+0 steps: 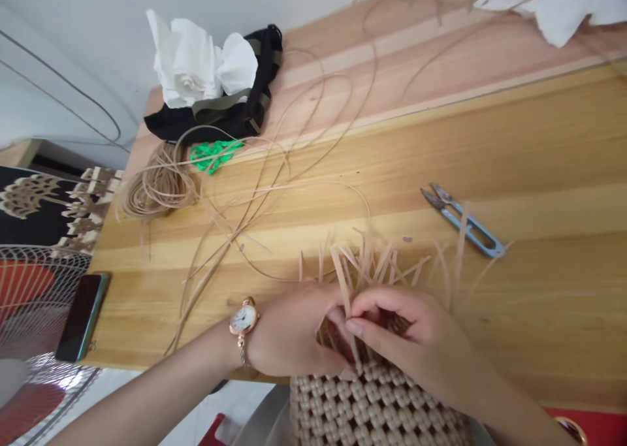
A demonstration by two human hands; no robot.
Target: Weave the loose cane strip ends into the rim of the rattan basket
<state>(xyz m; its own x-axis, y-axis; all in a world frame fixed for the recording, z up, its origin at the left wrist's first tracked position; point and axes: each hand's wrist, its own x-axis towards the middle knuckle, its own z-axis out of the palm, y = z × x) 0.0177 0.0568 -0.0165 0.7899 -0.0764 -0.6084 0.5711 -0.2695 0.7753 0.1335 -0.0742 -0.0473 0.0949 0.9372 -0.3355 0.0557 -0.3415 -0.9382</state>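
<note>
I pinch strip (339, 270) in right hand (426, 341), likely isolating it; left hand (294, 328) grips rim of woven basket (372, 407), six o'clock, apparently for steadiness. Snips (497, 249): two o'clock, within reach.

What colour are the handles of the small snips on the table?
The small metal snips have light blue handles, clearest in the head view.

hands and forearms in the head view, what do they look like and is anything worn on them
The left hand and right hand are gloveless, the visible forearms sleeveless. The left wrist wears a rose-gold-toned watch with a round, pale dial and a twisted, rope-like band. A gold-toned curved piece shows by the right forearm; whether it is worn is unclear.
</note>
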